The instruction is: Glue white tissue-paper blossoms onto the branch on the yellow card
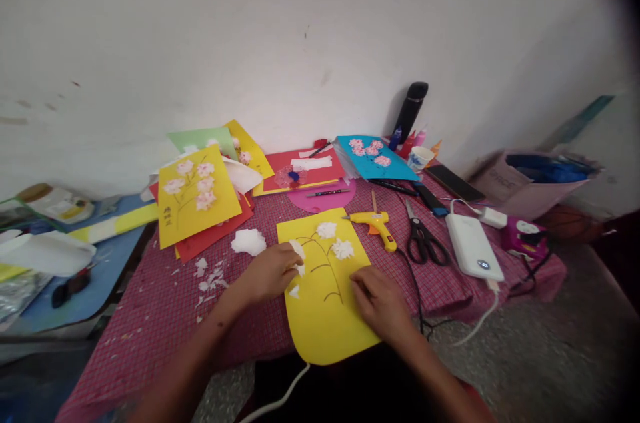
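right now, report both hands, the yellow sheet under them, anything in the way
Left hand at white tuft, right hand at right edge. Yellow sheet bears drawn branch. Glue gun, nozzle over top right corner.

The yellow card (310,333) lies flat near the middle of the worktop (240,328), turned slightly, its near end reaching the near edge. A thin dark branch (334,277) is drawn on it, with curved twigs. Two ruffled white flowers, the far one (327,230) and the near one (343,249), sit by the twigs' far ends. A white tuft (297,249), partly hidden, and a small pointed scrap (295,291) are at the card's left side.
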Available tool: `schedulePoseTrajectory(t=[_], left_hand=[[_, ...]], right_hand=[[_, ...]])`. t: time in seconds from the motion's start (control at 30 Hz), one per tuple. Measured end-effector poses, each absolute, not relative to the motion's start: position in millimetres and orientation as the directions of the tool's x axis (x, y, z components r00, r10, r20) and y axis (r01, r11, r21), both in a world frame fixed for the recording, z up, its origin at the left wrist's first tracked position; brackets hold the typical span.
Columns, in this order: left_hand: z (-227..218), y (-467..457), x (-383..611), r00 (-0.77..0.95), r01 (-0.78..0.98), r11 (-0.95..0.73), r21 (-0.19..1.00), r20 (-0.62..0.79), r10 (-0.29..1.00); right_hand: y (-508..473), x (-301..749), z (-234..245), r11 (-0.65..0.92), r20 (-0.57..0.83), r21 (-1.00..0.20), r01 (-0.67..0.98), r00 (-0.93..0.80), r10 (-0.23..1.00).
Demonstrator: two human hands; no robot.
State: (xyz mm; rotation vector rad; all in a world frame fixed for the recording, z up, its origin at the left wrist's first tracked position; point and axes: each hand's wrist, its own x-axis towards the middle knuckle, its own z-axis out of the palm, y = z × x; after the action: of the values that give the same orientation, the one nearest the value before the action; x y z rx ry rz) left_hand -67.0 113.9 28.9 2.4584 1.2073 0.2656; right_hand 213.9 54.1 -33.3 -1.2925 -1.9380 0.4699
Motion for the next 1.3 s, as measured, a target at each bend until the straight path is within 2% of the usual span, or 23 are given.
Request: schedulePoseTrajectory(t=[0.3, 0.4, 0.47, 0.57, 0.67, 0.73, 0.83, 0.93, 1.03, 1.13, 1.2, 1.3], left_hand=[[25.7, 107.3, -56.5, 0.625, 0.743, -0.580, 0.334, -0.037, 0.780], [27.7, 106.7, -55.8, 0.634, 0.732, -0.582, 0.355, -0.042, 0.772], [29.3, 106.1, -57.2, 0.604, 0.716, -0.536, 0.447, -0.013, 0.797], [32.2, 105.5, -61.2, 0.497, 0.632, -0.361, 0.686, -0.001, 0.868], [34.2, 104.0, -64.3, 0.386, 0.448, -0.087, 0.890, -0.105, 0.916], [34.7, 101.2, -63.9, 0.332, 0.284, 0.084, 0.955, -0.180, 0.926], [34.3, 94.3, -58.7, 0.291, 0.034, 0.275, 0.961, -0.273, 0.917], [33.3, 86.6, -50.4, 0.303, -0.144, 0.374, 0.916, -0.319, 0.898], [32.3, 80.4, -42.0, 0.323, -0.243, 0.398, 0.885, -0.313, 0.893], [31.3, 75.7, -34.5, 0.336, -0.262, 0.392, 0.882, -0.298, 0.894], [30.3, 73.5, -30.1, 0.333, -0.240, 0.377, 0.895, -0.289, 0.898], [26.9, 71.6, -24.8, 0.321, -0.197, 0.344, 0.918, -0.271, 0.907]], right_hand=[[54.0, 213.1, -31.1, 0.424, 0.383, -0.643, 0.637, -0.212, 0.899], [53.3, 212.7, -31.2, 0.426, 0.387, -0.640, 0.639, -0.211, 0.898], [53.2, 212.5, -32.2, 0.425, 0.383, -0.642, 0.638, -0.213, 0.899], [53.9, 212.8, -33.8, 0.423, 0.377, -0.644, 0.637, -0.216, 0.900], [54.6, 213.8, -32.2, 0.425, 0.379, -0.650, 0.631, -0.216, 0.900], [53.4, 212.9, -26.8, 0.420, 0.388, -0.668, 0.614, -0.194, 0.901], [47.8, 204.4, -12.5, 0.410, 0.389, -0.730, 0.548, -0.160, 0.907], [42.0, 185.5, 0.8, 0.359, 0.321, -0.847, 0.392, -0.161, 0.933], [40.9, 164.1, 5.4, 0.228, 0.205, -0.959, 0.168, -0.143, 0.968], [42.1, 151.1, 5.8, 0.155, 0.150, -0.988, 0.021, -0.143, 0.978], [41.8, 148.6, 7.7, 0.192, 0.184, -0.979, 0.069, -0.115, 0.976], [39.4, 149.8, 12.5, 0.311, 0.299, -0.922, 0.232, -0.085, 0.950]])
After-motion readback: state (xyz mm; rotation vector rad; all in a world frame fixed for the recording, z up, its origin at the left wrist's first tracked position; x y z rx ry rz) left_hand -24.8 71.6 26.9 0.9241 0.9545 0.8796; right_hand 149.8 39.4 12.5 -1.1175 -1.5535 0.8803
